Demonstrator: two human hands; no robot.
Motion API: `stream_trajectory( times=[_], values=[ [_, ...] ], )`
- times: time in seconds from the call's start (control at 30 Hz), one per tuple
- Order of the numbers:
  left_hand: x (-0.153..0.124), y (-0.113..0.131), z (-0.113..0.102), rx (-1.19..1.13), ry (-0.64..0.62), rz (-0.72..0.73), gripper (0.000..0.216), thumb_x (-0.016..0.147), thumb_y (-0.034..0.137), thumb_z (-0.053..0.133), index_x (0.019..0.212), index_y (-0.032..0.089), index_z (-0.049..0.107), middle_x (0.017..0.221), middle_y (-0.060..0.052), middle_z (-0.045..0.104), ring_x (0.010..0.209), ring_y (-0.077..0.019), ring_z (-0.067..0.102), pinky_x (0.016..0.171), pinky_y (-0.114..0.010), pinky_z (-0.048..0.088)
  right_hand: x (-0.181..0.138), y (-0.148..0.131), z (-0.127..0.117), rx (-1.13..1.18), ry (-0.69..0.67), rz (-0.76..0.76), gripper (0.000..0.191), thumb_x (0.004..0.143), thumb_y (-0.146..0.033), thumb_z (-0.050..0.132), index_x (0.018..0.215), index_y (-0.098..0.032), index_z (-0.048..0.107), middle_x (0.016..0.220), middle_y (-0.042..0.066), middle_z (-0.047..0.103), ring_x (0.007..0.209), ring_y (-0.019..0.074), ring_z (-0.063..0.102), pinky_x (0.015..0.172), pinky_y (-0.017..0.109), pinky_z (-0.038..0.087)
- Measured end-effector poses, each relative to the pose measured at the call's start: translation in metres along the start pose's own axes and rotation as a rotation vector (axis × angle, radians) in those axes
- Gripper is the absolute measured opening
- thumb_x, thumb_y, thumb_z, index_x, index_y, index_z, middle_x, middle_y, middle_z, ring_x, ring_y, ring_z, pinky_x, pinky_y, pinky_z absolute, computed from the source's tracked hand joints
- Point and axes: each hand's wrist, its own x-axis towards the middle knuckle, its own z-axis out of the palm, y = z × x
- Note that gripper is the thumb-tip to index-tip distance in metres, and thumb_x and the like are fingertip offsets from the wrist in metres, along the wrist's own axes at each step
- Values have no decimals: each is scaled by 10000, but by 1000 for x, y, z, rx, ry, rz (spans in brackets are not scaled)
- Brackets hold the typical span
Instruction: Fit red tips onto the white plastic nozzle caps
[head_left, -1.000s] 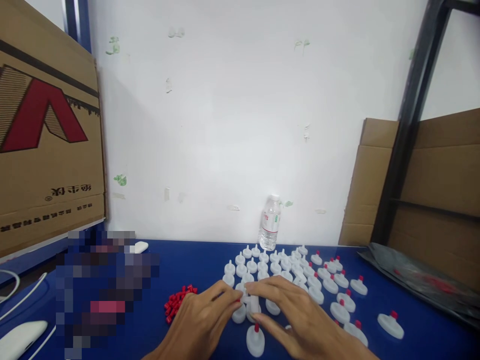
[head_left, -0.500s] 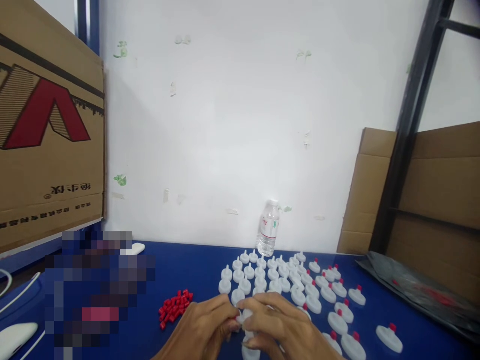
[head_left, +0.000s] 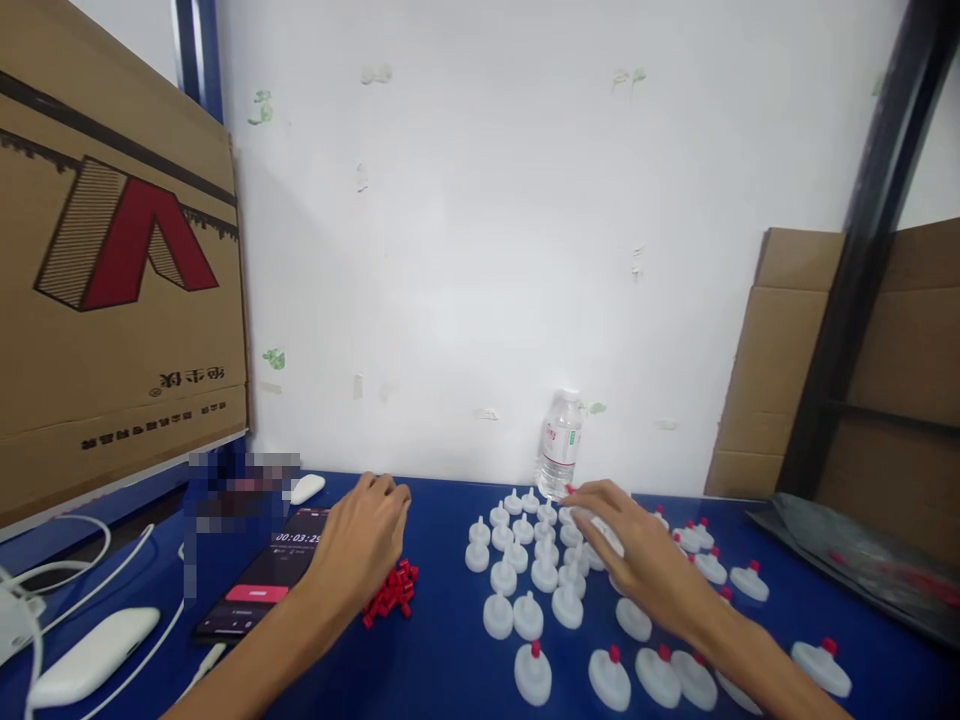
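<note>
Now left hand sits left of bottle, palm down, just beside red plugs. Fingers bent, and grip hidden underneath, so cannot tell if it holds anything. Right hand just below bottle, grip closed loosely round white cap, red tip at fingertips. More caps in rows on bench below bottle. Phone far left of bottle.

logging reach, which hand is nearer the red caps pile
Left. The left hand is at the red caps pile; the right hand is away over the white lids.
</note>
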Motion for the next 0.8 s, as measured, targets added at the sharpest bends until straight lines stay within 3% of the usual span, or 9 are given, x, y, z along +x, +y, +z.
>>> stream_trajectory(
  times=[0.17, 0.27, 0.37, 0.63, 0.8],
  values=[
    [1, -11, -1, 73, -155, -53, 320, 1000, 170, 377, 944, 151, 691, 914, -110, 715, 891, -266, 694, 736, -349, 500, 2, 57, -12, -45, 5, 204, 519, 1062, -529, 310, 1307, -206, 634, 1361, 141, 614, 1254, 308, 588, 1106, 526, 430],
    [-1, -11, 2, 90, -197, -49, 312, 992, 157, 372, 988, 160, 684, 971, -112, 703, 963, -280, 681, 738, -355, 514, 1, 77, -19, -77, -25, 312, 637, 1055, -566, 219, 1284, -170, 662, 1361, 164, 648, 1320, 342, 544, 1161, 535, 349],
    [-1, -11, 6, 115, -209, -48, 348, 994, 143, 337, 1046, 155, 681, 1067, -143, 662, 1073, -310, 627, 721, -347, 527, -2, 87, -25, -90, -93, 371, 674, 1044, -597, 205, 1197, -173, 706, 1273, 163, 706, 1236, 347, 617, 1104, 490, 411],
    [-5, -13, 9, 206, -205, -109, 404, 943, 61, 339, 1209, 124, 636, 1223, -215, 535, 1106, -354, 571, 698, -368, 550, -7, 98, -26, -105, -196, 459, 776, 1032, -645, 128, 1111, -148, 720, 1143, 166, 751, 1101, 334, 688, 1021, 446, 459],
    [-4, -15, 10, 195, -259, -90, 404, 912, 25, 347, 1129, 143, 665, 1130, -174, 601, 1066, -328, 603, 711, -352, 521, -11, 107, -19, -113, -214, 467, 760, 1014, -685, 169, 938, -198, 749, 1024, 129, 781, 1044, 331, 710, 1010, 451, 474]
  ],
)
